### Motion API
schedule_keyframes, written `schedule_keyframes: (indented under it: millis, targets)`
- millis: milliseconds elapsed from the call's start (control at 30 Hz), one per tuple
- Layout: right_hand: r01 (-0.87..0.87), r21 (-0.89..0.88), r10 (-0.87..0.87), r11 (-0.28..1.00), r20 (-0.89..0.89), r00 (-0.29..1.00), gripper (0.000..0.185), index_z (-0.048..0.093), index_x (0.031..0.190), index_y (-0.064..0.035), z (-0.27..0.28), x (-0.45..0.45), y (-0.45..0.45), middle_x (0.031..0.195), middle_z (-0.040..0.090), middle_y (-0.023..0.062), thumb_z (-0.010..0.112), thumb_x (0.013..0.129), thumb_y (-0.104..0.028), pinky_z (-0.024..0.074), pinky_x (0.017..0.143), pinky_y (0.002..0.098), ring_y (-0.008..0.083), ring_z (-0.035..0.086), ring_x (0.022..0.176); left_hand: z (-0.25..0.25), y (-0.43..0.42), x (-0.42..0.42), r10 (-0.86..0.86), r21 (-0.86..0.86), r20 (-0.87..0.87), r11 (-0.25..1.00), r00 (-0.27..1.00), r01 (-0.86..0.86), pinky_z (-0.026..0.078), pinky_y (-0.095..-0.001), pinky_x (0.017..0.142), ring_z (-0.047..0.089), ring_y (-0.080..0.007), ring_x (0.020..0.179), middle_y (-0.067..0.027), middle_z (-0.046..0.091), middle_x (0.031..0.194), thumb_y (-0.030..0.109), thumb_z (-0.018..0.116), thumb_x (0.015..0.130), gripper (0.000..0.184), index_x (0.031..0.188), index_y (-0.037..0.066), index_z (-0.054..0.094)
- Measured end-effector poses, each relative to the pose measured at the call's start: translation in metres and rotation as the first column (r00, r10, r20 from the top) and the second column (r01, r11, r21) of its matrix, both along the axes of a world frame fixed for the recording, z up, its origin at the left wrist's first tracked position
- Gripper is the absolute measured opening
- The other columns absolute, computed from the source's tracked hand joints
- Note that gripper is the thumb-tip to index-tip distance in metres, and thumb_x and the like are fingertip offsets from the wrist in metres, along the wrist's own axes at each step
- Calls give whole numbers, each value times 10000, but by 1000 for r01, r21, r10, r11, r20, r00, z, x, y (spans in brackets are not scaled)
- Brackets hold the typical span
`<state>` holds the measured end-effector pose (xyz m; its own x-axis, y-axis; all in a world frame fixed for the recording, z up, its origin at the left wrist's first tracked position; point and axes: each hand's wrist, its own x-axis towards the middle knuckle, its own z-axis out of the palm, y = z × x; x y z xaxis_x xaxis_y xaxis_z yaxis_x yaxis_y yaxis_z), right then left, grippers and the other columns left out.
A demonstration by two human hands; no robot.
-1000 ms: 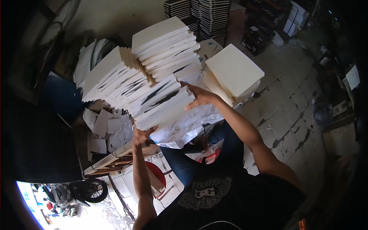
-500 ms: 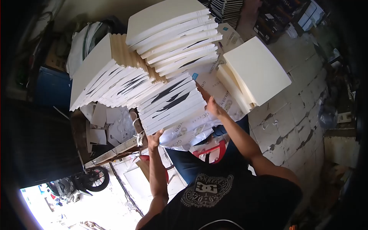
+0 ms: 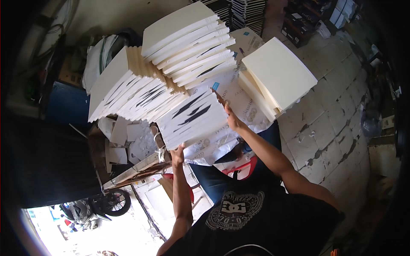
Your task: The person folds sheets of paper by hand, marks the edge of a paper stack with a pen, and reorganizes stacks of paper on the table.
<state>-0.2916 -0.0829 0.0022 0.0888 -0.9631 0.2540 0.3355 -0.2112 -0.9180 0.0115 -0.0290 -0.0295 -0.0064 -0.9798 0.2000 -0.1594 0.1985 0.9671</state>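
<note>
One paper stack sits clasped between the left hand and right hand

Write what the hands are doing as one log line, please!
left hand: at lower edge of white stack | right hand: at its right side | stack: dark streaks showing | printed sheet: beside stack

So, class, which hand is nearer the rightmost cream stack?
Right: the right hand is below-left of the rightmost cream stack; the left hand is farther left, touching the white stack.
</note>
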Motion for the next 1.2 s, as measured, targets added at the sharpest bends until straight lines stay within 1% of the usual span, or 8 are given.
schedule_keyframes:
  millis: [200,267,333,467,767,967,1100,1200]
  targets:
    - [12,-81,-12,997,-2,1000,684,234,1539,-43,15,1,-14,1590,260,115,333,1026,-485,126,1192,360,228,193,1475,106,2,-15,-77,-58,-202,996,976,67,206,-453,1176,262,-323,1437,-226,199,1578,496,774,762,1165,1536,-27,79]
    - [27,-103,-31,994,-40,999,676,241,1536,-42,9,-1,-11,1593,255,113,340,1027,-475,119,1194,361,226,185,1479,170,-8,-26,13,-326,358,939,934,112,159,-484,1193,122,-367,1481,-236,133,1594,575,869,578,1388,1541,-8,56]
    - [12,-47,-14,999,-41,999,674,240,1536,-40,12,-1,0,1595,251,113,343,1027,-472,115,1194,359,227,180,1481,214,-8,-71,-7,-132,855,964,518,230,105,-508,1198,81,-422,1477,-267,138,1580,624,884,472,1487,1522,-49,75]
    - [41,25,-37,999,-125,991,663,301,1509,-23,18,-8,3,1561,317,147,424,1016,-449,174,1183,366,248,252,1459,197,-44,-93,-277,220,940,938,200,267,81,-559,1187,125,-416,1472,-245,202,1563,651,816,539,1397,1515,-59,113]
    - [278,-640,-690,717,-592,417,182,685,938,6,273,-164,-28,893,719,137,688,868,-162,538,809,360,250,701,871,195,-55,-87,-164,79,945,954,283,289,118,-564,1173,259,-399,1404,-249,294,1474,624,804,589,1307,1519,-24,152]
    - [-123,54,5,991,-932,-363,458,708,879,-1,165,-223,-246,815,719,146,726,788,-450,541,671,381,250,703,748,195,-63,-86,-161,79,946,956,281,281,159,-556,1162,293,-400,1386,-267,325,1453,635,810,582,1309,1507,-40,178]
    - [162,607,614,778,-682,-397,575,706,982,14,100,-195,-288,870,726,146,681,806,-533,556,714,467,282,704,780,203,-66,-90,-148,53,934,958,325,283,241,-509,1119,348,-419,1302,-257,371,1397,546,856,555,1247,1474,-50,260]
    - [102,666,655,739,-673,-344,512,699,944,19,68,-195,-309,816,725,131,627,862,-481,555,631,451,260,701,710,203,-70,-90,-151,50,926,958,346,284,251,-520,1105,367,-414,1280,-241,373,1385,534,870,532,1248,1470,-35,275]
